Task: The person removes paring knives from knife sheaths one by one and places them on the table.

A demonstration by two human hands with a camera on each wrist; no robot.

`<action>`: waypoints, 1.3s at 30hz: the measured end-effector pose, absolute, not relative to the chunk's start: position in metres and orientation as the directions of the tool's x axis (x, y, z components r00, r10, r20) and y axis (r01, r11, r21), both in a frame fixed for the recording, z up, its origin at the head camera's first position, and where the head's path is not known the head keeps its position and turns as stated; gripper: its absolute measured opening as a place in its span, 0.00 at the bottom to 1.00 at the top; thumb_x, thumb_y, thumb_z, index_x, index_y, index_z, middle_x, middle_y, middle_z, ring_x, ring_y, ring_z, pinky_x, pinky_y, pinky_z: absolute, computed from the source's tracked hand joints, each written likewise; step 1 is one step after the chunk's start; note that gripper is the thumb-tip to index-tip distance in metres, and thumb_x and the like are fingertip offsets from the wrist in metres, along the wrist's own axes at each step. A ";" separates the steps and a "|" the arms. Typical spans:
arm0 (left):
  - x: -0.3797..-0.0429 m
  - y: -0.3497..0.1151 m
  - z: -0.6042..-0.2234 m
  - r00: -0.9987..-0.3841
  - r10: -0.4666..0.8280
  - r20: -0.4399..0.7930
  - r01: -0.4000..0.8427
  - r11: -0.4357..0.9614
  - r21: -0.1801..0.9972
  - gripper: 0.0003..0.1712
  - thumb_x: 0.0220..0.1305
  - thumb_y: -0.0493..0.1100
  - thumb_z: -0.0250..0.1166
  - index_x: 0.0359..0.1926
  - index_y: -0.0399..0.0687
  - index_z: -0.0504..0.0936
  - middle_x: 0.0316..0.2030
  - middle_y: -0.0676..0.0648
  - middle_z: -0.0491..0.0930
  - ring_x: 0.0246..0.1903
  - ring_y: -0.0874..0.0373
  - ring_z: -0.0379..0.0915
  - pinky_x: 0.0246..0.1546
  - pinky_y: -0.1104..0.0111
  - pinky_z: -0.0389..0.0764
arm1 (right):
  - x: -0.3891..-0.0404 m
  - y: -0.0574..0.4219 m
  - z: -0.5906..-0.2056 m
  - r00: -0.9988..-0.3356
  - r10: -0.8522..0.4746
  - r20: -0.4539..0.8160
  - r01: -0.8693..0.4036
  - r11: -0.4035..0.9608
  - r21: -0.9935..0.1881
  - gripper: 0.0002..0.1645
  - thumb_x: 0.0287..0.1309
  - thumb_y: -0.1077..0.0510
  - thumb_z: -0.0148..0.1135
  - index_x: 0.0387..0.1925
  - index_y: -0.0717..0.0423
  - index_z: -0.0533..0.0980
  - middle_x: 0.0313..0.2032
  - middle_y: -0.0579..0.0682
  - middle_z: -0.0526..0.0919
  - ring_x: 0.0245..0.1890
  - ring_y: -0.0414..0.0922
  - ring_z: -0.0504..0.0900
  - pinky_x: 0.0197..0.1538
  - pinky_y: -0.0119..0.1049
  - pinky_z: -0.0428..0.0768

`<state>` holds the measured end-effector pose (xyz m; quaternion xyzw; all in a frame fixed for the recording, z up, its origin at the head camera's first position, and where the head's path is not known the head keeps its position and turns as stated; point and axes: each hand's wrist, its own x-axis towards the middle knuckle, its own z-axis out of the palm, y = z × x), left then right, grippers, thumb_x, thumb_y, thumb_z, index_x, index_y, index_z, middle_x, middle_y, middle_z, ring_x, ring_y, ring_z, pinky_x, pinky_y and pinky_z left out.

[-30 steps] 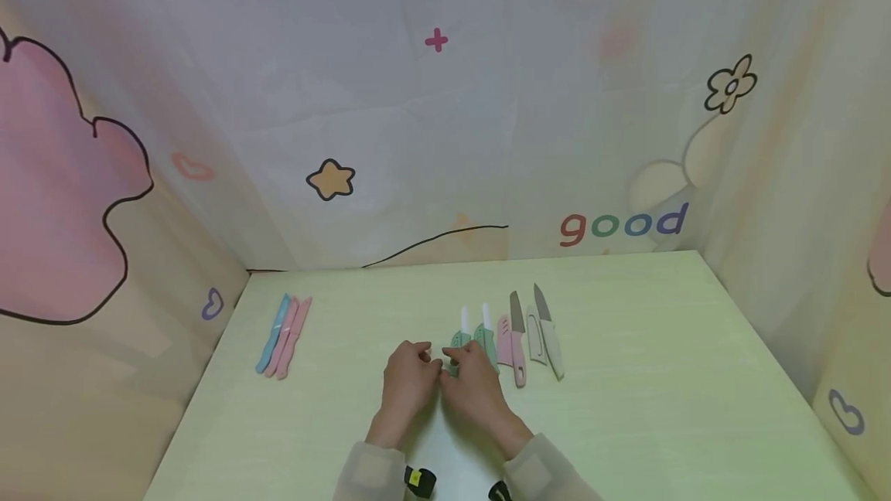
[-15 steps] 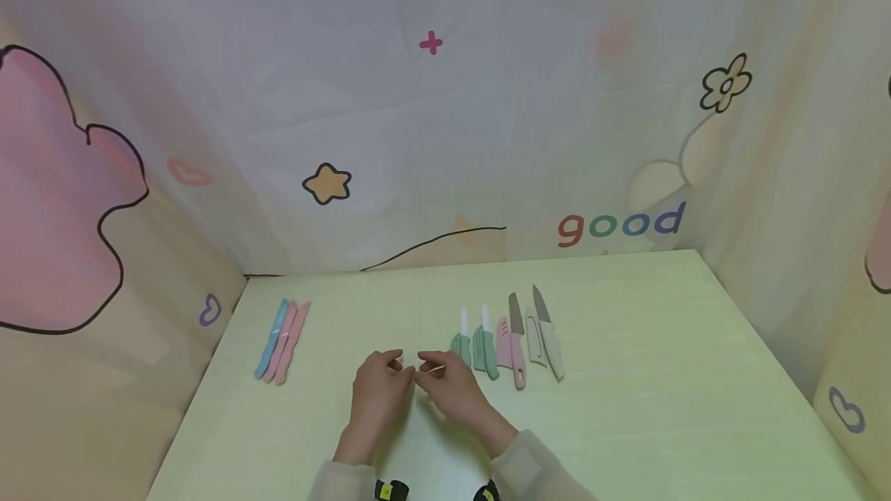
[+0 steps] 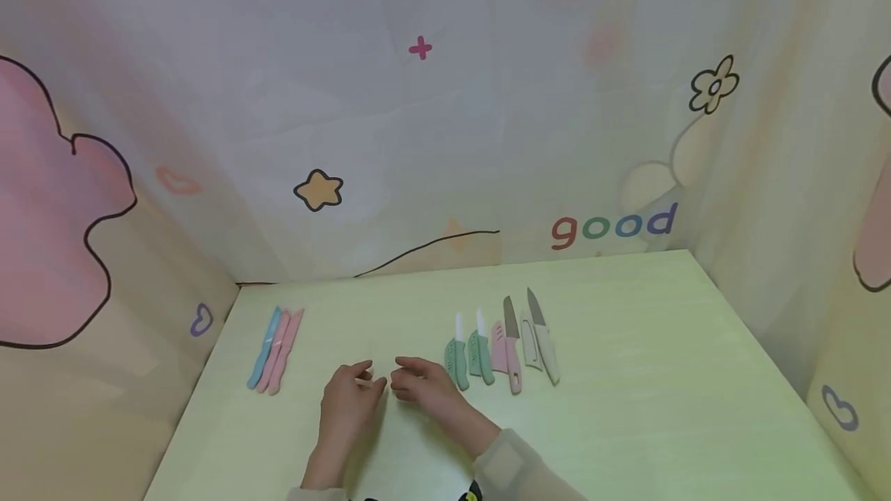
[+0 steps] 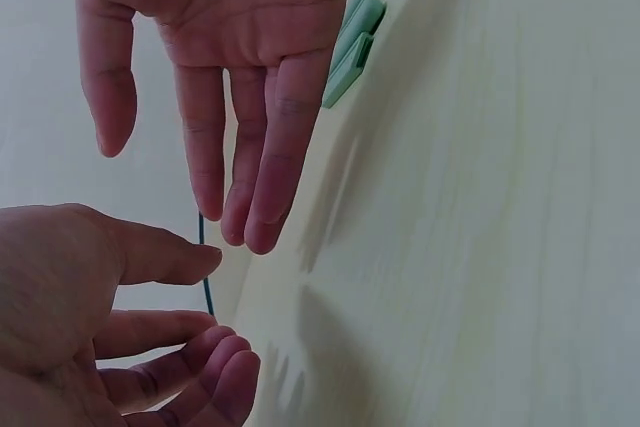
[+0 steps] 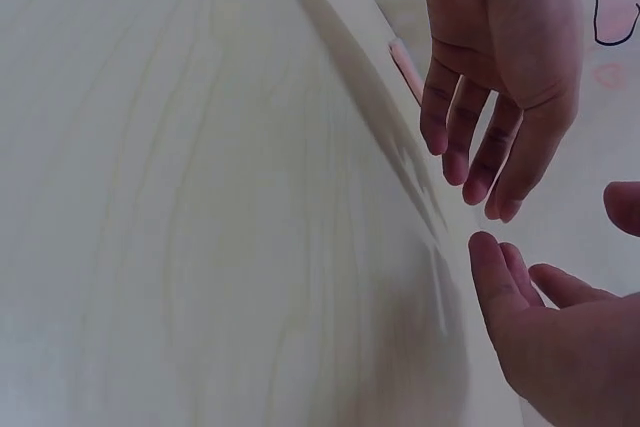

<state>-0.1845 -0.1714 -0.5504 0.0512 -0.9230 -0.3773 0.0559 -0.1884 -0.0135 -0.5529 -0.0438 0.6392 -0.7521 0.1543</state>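
Note:
My left hand [image 3: 349, 402] is held over the table, fingers loosely bent with nothing between them. Facing it, a small gap away, my right hand [image 3: 433, 394] is likewise bare, its fingers relaxed and fairly straight in the left wrist view. Just right of the right hand lie two green-handled paring knives, the nearer one [image 3: 461, 368] and its neighbour [image 3: 486, 362], with white blades and green sheaths beside them. Further right are a pink-handled knife [image 3: 513, 366] by its pink sheath [image 3: 499, 346] and a pale-handled knife [image 3: 547, 354] by its pale sheath [image 3: 531, 342].
At the table's left side a blue knife [image 3: 264, 354] and two pink ones [image 3: 284, 358] lie close together in a row. A printed curtain [image 3: 418, 138] encloses the back and sides of the pale table [image 3: 626, 377].
Both hands have moved left, away from the green knives, and drawn slightly apart. The green knives, partly covered before, now show fully. The head view has shifted a little.

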 end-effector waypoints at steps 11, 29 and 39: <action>-0.182 -0.197 -0.547 -0.984 -0.167 0.057 -0.086 0.738 0.670 0.29 0.58 0.48 0.69 0.57 0.35 0.77 0.48 0.36 0.76 0.45 0.45 0.74 0.41 0.48 0.79 | -0.193 -0.039 -0.548 -0.911 -0.372 -0.179 0.278 -0.233 -0.932 0.31 0.63 0.60 0.56 0.64 0.72 0.63 0.55 0.69 0.76 0.49 0.51 0.79 0.59 0.47 0.78; -0.180 -0.232 -0.541 -0.972 -0.221 0.075 -0.128 0.772 0.623 0.37 0.62 0.50 0.64 0.63 0.27 0.66 0.61 0.27 0.61 0.60 0.32 0.52 0.57 0.36 0.65 | -0.206 -0.085 -0.547 -0.852 -0.476 -0.217 0.423 -0.382 -0.822 0.33 0.65 0.61 0.53 0.66 0.74 0.59 0.58 0.69 0.73 0.52 0.50 0.77 0.63 0.48 0.73; -0.188 -0.247 -0.545 -0.968 -0.249 0.012 -0.193 0.779 0.596 0.42 0.66 0.52 0.57 0.66 0.22 0.57 0.67 0.23 0.49 0.66 0.31 0.39 0.64 0.35 0.55 | -0.211 -0.110 -0.546 -0.857 -0.456 -0.239 0.439 -0.406 -0.801 0.31 0.65 0.60 0.53 0.65 0.71 0.62 0.58 0.67 0.74 0.54 0.51 0.75 0.64 0.48 0.72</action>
